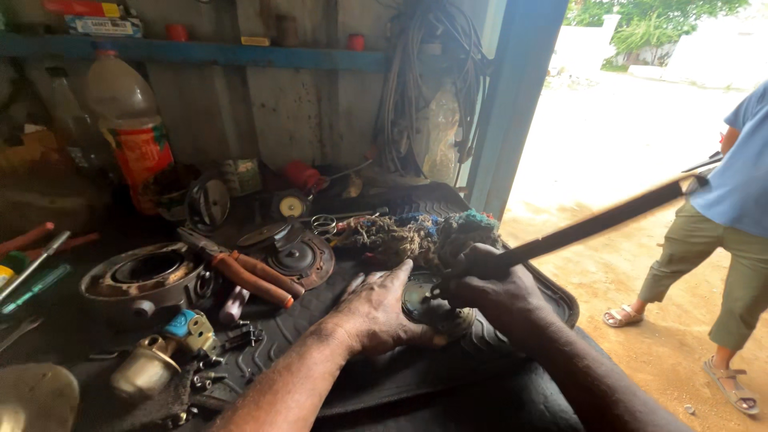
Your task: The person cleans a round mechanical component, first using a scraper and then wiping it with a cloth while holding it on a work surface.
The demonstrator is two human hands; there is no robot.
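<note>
My left hand (376, 308) lies flat with fingers spread on a black rubber mat (320, 320), its fingertips touching a small round dark metal part (420, 300). My right hand (488, 288) is closed around a long dark rod (608, 218) that slants up to the right, its lower end pressed onto the round part. A bundle of dirty frayed cloth (416, 236) lies just behind both hands.
Orange-handled pliers (244, 272), a round rusty housing (148, 280), a dark disc (300, 258), brass and small loose parts (172, 352) crowd the left bench. A plastic bottle (128, 120) stands behind. Cables hang on the wall (432, 88). Another person (720, 240) stands outside at right.
</note>
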